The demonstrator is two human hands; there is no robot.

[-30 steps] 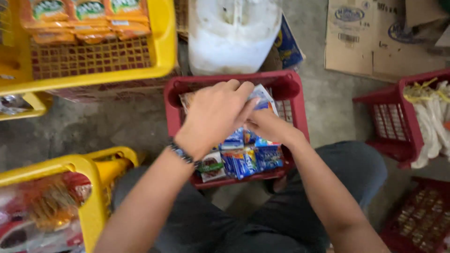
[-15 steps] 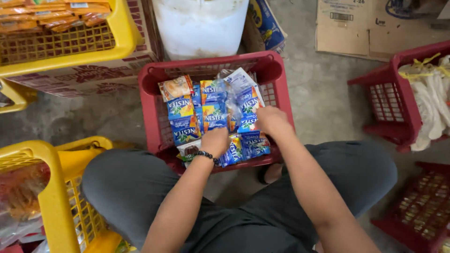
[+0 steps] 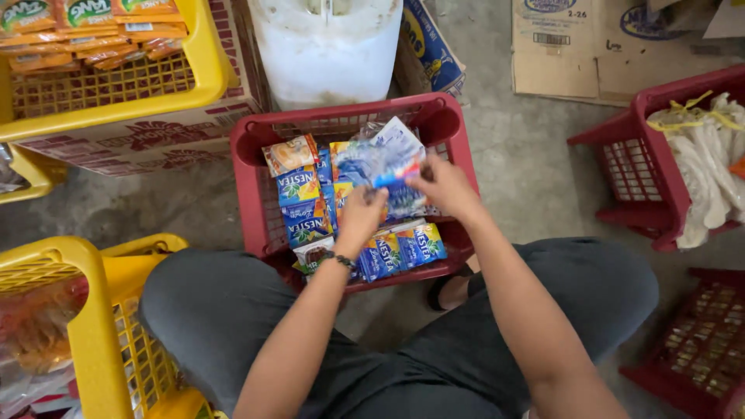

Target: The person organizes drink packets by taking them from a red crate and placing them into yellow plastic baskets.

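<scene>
A red plastic basket [image 3: 250, 169] sits on the floor between my knees, filled with several blue and orange drink-mix sachets [image 3: 304, 208]. My right hand [image 3: 444, 186] pinches a clear-wrapped bundle of blue sachets [image 3: 382, 161] above the middle of the basket. My left hand [image 3: 362, 219], with a dark bead bracelet at the wrist, grips the lower edge of the same bundle. More sachets lie under my hands, partly hidden.
A white plastic tub [image 3: 326, 48] stands behind the basket. Yellow baskets [image 3: 116, 101] with orange packets sit at left, another yellow basket [image 3: 74, 310] at lower left. Red baskets [image 3: 660, 147] with white bags at right, flattened cardboard [image 3: 574, 46] beyond.
Both hands have lifted from the sachets at the basket's front and now hold a clear-wrapped bundle over the middle. The view has shifted slightly.
</scene>
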